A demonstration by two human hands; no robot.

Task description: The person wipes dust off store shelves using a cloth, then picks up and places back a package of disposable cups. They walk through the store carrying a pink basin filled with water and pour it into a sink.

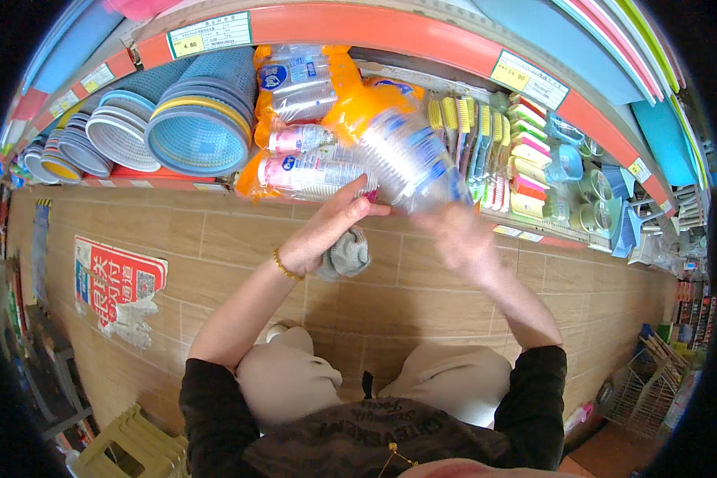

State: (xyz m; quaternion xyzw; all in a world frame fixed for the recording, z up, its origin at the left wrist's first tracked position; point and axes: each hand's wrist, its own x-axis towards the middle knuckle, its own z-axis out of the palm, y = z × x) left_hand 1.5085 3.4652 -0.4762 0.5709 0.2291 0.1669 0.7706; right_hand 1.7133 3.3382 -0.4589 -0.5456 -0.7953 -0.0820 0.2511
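Note:
My left hand (334, 224) holds a crumpled grey cloth (348, 254) under its palm, its fingers reaching towards packs of printed paper cups (310, 173) on the low shelf. At the lower end of an orange-and-clear pack of plastic cups (412, 158), my right hand (463, 239) is blurred; whether it grips the pack cannot be made out. This pack lies slanted over the others, its orange end up and to the left. Another pack of clear cups (302, 86) lies behind the paper cups, and more orange wrapping shows at the back.
Nested plastic baskets (197, 140) stand left of the cups. Bagged brushes (469, 131), stacked coloured sponges or brushes (529, 158) and plastic containers (564, 161) are at the right. An orange shelf edge (370, 27) runs above. Olive stools (125, 448) stand at the lower left, a wire basket (645, 382) at the right.

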